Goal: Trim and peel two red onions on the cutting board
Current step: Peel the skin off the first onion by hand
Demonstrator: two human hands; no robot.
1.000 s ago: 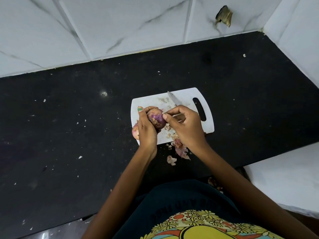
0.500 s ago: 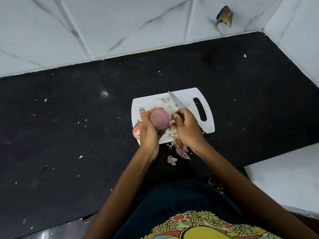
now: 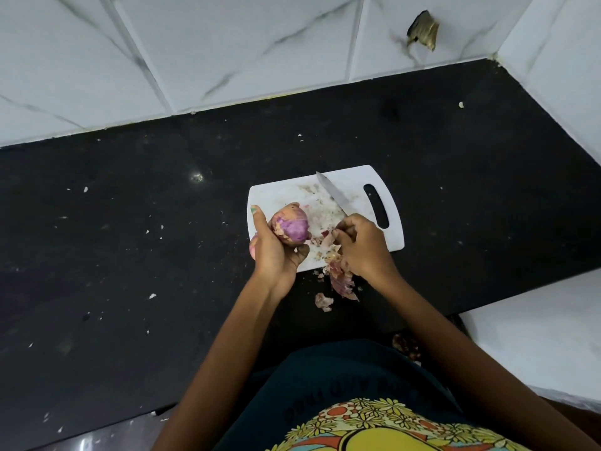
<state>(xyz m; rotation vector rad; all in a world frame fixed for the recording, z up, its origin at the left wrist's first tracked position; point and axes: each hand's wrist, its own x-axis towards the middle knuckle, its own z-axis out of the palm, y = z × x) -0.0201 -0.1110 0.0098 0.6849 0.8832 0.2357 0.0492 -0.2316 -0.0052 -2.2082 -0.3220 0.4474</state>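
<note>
Second onion [image 3: 253, 246] mostly hidden behind left hand [image 3: 276, 252], which cups the half-peeled onion [image 3: 290, 224] over the cutting board's [image 3: 279, 193] 8 o'clock corner. Right hand [image 3: 364, 249] wrapped round the knife [image 3: 335, 196], handle buried, peel scraps [image 3: 341, 281] at 6 o'clock

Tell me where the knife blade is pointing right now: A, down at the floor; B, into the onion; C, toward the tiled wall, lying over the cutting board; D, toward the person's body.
C: the right hand holds the knife with its tip aimed at the tiled wall, above the white cutting board, clear of the red onion in the left hand.
</note>
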